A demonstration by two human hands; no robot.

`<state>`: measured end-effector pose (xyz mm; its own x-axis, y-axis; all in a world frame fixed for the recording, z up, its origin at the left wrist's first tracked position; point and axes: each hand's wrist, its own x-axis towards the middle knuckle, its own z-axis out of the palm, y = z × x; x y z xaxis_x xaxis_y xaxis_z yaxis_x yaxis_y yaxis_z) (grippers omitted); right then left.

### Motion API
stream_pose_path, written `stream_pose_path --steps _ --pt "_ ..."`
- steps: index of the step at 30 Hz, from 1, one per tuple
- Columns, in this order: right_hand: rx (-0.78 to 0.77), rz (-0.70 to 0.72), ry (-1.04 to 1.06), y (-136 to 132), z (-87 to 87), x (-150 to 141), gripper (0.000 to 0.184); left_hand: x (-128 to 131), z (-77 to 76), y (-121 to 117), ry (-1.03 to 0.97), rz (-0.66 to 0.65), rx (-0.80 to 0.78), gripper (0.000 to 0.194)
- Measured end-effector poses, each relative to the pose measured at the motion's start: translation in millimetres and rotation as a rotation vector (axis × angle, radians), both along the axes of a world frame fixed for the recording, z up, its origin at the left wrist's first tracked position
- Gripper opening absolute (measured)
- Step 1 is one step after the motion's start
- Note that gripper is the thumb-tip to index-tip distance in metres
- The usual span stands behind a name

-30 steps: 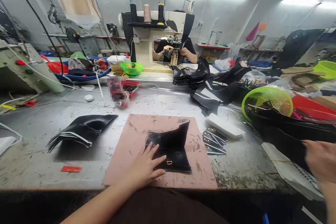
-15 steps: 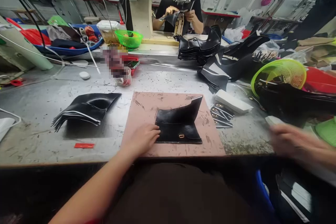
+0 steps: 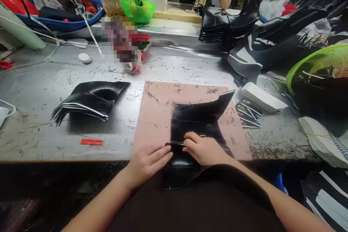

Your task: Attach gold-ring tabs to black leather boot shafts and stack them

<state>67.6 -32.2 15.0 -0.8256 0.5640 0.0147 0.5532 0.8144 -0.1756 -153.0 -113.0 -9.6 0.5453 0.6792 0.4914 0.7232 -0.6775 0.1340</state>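
The right hand (image 3: 208, 151) has a narrow grip on the edge of a front panel (image 3: 179, 168), glossy black, while the left hand (image 3: 149, 162) touches that edge's left end, its hold unclear. The edge overlies a black back panel (image 3: 190, 126) on a pink board (image 3: 154, 116), upon the counter (image 3: 185, 67); a black stack (image 3: 89, 94) lies leftward.

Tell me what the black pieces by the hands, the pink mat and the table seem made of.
Black pieces: leather or imitation leather, glossy; smooth sheen on bendable sheets, though I can't tell which.
Pink mat: possibly rubber or plastic, matte; flat, dull surface with dark scuffs.
Table: probably sheet metal, worn; silvery reflections and dark marks.
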Motion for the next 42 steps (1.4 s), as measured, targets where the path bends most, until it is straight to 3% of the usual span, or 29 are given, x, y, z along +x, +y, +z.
stream_pose_path --steps 4,19,25,36,42 --pt "0.031 0.005 -0.001 1.6 2.0 -2.3 0.022 -0.6 0.8 1.3 0.056 -0.062 -0.018 0.024" --pt "0.087 0.000 0.053 0.5 -2.3 -2.4 0.024 1.0 0.0 2.2 0.131 -0.025 -0.048 0.030" --pt "0.078 -0.016 0.056 1.0 -2.4 -3.4 0.022 5.5 -1.9 -1.5 0.276 0.020 -0.102 0.031" --pt "0.175 -0.093 0.187 -0.4 1.6 11.9 0.021 17.9 6.8 11.6 0.224 0.188 0.074 0.024" --pt "0.156 -0.248 0.195 -1.6 -9.4 24.1 0.025 17.7 5.4 15.7 0.228 0.187 0.087 0.032"
